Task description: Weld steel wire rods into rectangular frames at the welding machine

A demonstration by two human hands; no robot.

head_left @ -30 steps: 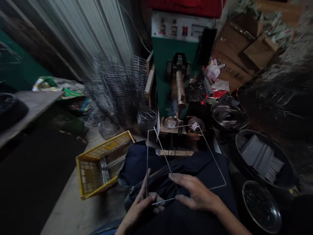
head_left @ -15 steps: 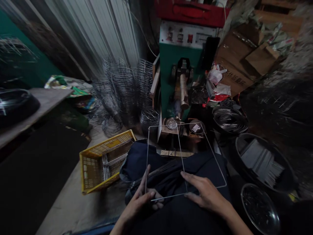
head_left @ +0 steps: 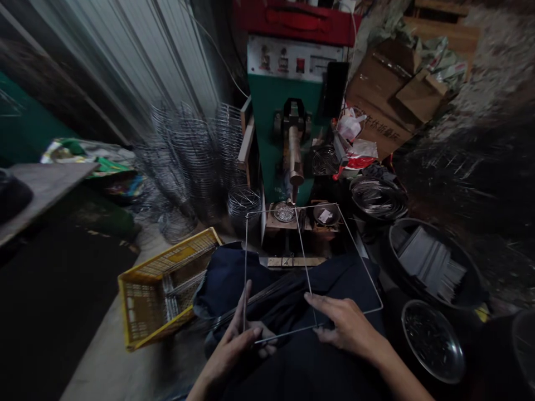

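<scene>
A square wire frame (head_left: pixel 360 256) lies over my lap on dark cloth (head_left: pixel 234 273). My left hand (head_left: pixel 236 342) pinches its near left corner, thumb and fingers closed on the wire. My right hand (head_left: pixel 346 328) rests on the frame's near edge and holds a straight cross rod (head_left: pixel 304 262) that runs from the near edge to the far edge. A bundle of loose rods (head_left: pixel 254 303) lies on my lap under the frame. The far edge of the frame reaches a green welding machine (head_left: pixel 292 111).
A yellow plastic crate (head_left: pixel 163 287) stands at the left on the floor. Stacks of wire baskets (head_left: pixel 196 156) sit behind it. Dark tubs with metal strips (head_left: pixel 430 262), a steel bowl (head_left: pixel 432 340) and coiled wire (head_left: pixel 376 197) are at the right. Cardboard boxes (head_left: pixel 393 94) lie at the far right.
The cross rod swung from a slant to nearly parallel with the frame's sides. My right hand slid along the near edge with it; my left hand kept its grip.
</scene>
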